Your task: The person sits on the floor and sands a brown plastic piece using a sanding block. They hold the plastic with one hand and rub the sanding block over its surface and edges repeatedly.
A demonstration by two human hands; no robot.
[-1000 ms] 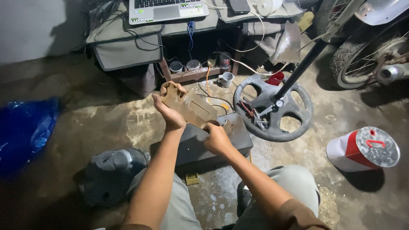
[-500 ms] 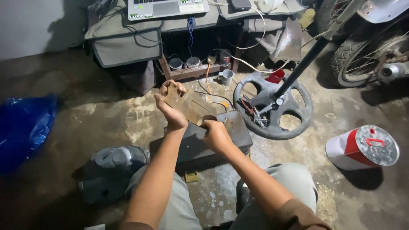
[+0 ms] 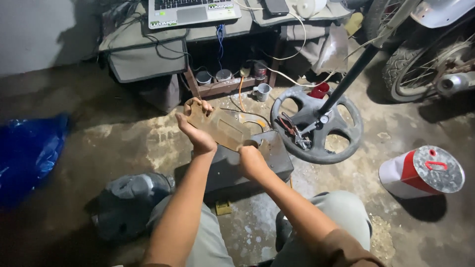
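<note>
A flat, brownish plate (image 3: 221, 127) with rounded cut-outs was held up in both hands above a dark grey box (image 3: 243, 165) that sat on the stained concrete floor (image 3: 123, 141). The left hand (image 3: 195, 126) was raised with the forearm stretched forward; its fingers were curled over the plate's far upper end and the thumb pressed along the near edge, so that end was clamped. The right hand (image 3: 251, 159) was set lower, with the wrist bent and the fingers closed around the plate's near lower end, just above the box. The plate was tilted, running from upper left down to lower right between the two hands.

The right fingertips were hidden behind the plate, and the plate's lower corner was covered by that hand. The plate's material could not be told in the dim light. Just right of the box, a grey steering wheel (image 3: 319, 126) lay on the floor with a dark pole (image 3: 349, 74) rising from its hub. A laptop (image 3: 190, 11) was cut off by the top edge, and a motorcycle wheel (image 3: 420, 62) was cropped at the upper right.
</note>
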